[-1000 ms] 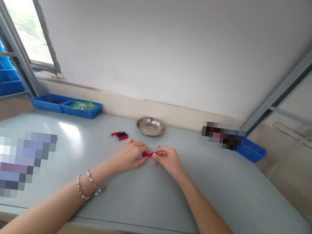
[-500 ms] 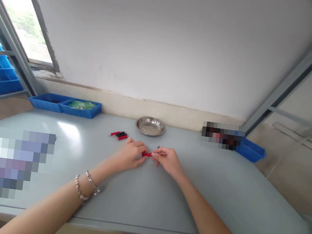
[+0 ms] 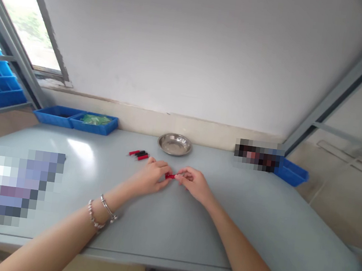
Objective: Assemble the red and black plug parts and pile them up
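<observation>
Above the middle of the table, my left hand (image 3: 155,175) pinches the left end of a slim red rod-like part (image 3: 170,176). My right hand (image 3: 194,184) has its fingers closed at the other end, where a thin metallic bit shows by the fingertips. Whether that bit belongs to the red part, I cannot tell. Just beyond my left hand lie several similar red and black rods (image 3: 140,153) with thin pale tips, side by side. Behind both hands stands a round, shallow steel dish (image 3: 174,145).
Two blue trays (image 3: 93,129) stand at the back left, one with green-and-clear plastic material in it. Another blue tray (image 3: 292,171) is at the back right, beside a blurred-out dark item. A blurred-out flat object (image 3: 16,187) lies on the left. Metal frame posts flank the table.
My right fingers have closed in a little around the right end of the red part, and a dark tip seen above them is now hidden. My left hand keeps its grip.
</observation>
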The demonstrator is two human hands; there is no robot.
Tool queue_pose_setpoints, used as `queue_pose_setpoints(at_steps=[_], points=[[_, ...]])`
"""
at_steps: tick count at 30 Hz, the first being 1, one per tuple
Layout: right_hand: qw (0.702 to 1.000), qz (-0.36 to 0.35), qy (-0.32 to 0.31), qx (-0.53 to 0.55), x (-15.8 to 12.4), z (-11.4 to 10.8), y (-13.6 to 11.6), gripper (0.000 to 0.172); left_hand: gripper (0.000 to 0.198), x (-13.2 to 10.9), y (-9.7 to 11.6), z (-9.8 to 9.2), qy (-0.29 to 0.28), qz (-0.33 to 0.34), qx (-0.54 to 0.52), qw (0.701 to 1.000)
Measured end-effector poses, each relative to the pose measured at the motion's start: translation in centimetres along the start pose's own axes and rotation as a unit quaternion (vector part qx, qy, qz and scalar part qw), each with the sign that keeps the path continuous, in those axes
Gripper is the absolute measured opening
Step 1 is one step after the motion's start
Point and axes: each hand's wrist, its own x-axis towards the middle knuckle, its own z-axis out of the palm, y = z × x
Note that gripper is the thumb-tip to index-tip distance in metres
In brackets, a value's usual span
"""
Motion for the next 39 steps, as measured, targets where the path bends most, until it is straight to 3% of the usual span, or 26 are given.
queue_pose_setpoints(at_steps=[6,12,18,28,34,39], points=[[0.998,0.015,-0.006,0.067,-0.03,0.17,-0.29,0.017,0.018,0.02,0.02,-0.10,-0.009,0.000,0.001,1.000],[0.999,0.009,0.010,0.029,-0.13,0.15,-0.35,0.009,0.021,-0.03,0.00,-0.03,-0.011,0.001,0.001,1.000],[0.999,-0.012,0.008,-0.031,-0.08,0.08,0.06,0.019,0.022,-0.01,0.09,0.03,-0.009,0.005,0.005,1.000],[0.999,0.012,-0.004,0.045,0.00,0.09,-0.05,0.013,0.018,0.06,-0.13,-0.01,-0.010,0.007,0.005,1.000],[1.000,0.010,0.003,0.015,-0.02,0.06,-0.04,0.008,0.019,0.00,-0.03,0.01,-0.011,0.009,0.006,1.000],[1.000,-0.001,-0.006,-0.029,-0.15,-0.04,-0.20,0.018,0.019,0.03,-0.16,0.20,-0.001,0.013,-0.005,1.000]])
